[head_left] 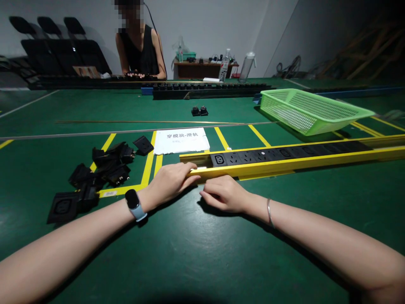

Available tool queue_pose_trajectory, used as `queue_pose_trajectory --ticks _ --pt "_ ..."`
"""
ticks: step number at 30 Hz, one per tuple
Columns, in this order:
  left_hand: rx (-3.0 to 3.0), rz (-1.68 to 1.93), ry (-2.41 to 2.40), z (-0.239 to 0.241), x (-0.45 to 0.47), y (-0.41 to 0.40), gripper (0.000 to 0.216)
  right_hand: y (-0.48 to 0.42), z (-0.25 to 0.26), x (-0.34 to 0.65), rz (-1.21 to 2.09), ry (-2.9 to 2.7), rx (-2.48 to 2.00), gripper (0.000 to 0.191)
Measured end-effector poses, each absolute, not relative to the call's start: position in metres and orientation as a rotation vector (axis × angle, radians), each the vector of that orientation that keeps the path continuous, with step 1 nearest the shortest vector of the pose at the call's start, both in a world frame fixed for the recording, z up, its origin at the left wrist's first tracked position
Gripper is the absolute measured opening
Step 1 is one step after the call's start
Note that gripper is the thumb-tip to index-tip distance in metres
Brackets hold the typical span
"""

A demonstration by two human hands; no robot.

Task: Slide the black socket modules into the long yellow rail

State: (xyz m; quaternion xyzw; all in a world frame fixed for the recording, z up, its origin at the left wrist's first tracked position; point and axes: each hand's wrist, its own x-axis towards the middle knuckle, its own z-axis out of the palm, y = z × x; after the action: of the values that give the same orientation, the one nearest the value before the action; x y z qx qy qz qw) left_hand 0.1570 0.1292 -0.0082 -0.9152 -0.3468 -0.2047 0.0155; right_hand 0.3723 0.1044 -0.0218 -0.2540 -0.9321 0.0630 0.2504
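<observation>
1. Head view: the left hand point(171, 182) lies at the centre of the frame, palm down. Its fingers are extended and held together, and they rest on the near edge of the yellow rail point(316, 164) at the rail's left end.
2. A smartwatch point(135, 204) sits on the left wrist, at 8 o'clock from that hand.
3. The right hand point(223, 195) lies at 4 o'clock from the left hand, just beside it and apart from it. Its fingers are curled inward toward the palm, and the knuckles rest on the green table point(202, 261). Whether it pinches anything cannot be told, nor whether it touches the rail.
4. A thin bracelet point(268, 212) circles the right wrist.
5. The yellow rail runs from the frame centre toward 3 o'clock and lies flat on the table. A row of black socket modules point(284, 153) is seated in its channel, starting near the left end.
6. A pile of loose black modules point(104, 166) lies at 9 o'clock from the left hand, across yellow floor-tape lines.
7. A white paper label point(181, 140) lies at 12 o'clock from the left hand, just behind the rail end.
8. A green mesh basket point(313, 110) stands tilted at 2 o'clock, behind the rail.
9. Two small black parts point(199, 111) sit at 12 o'clock, beyond the label.
10. A second person point(139, 50) sits at 11 o'clock on the far side, both hands on a long black strip point(209, 90).
</observation>
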Motion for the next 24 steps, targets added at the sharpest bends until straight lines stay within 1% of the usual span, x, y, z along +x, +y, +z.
queue_pose_trajectory --ticks 2,5,6,8,10,14,24 --pt "-2.889 -0.666 -1.063 -0.01 0.157 0.131 0.032 0.104 -0.019 0.374 0.002 -2.468 -0.618 0.025" --pt "-2.908 -0.708 -1.083 -0.012 0.157 0.133 0.032 0.107 -0.011 0.376 -0.164 -2.347 -0.626 0.011" --pt "-2.911 -0.716 -1.094 -0.013 0.157 0.134 0.031 0.11 -0.007 0.376 -0.179 -2.333 -0.643 0.012" --pt "-2.929 -0.728 -1.114 -0.014 0.157 0.134 0.03 0.116 -0.001 0.377 -0.165 -2.363 -0.706 0.022" --pt "-2.961 -0.758 -1.125 -0.014 0.158 0.134 0.029 0.123 0.004 0.377 -0.115 -2.449 -0.739 0.025" --pt "-3.018 -0.812 -1.115 -0.013 0.158 0.135 0.028 0.132 0.009 0.383 -0.067 -2.614 -0.706 0.023" --pt "-3.013 -0.782 -1.093 -0.014 0.157 0.14 0.03 0.137 0.008 0.389 -0.192 -2.655 -0.69 0.021"
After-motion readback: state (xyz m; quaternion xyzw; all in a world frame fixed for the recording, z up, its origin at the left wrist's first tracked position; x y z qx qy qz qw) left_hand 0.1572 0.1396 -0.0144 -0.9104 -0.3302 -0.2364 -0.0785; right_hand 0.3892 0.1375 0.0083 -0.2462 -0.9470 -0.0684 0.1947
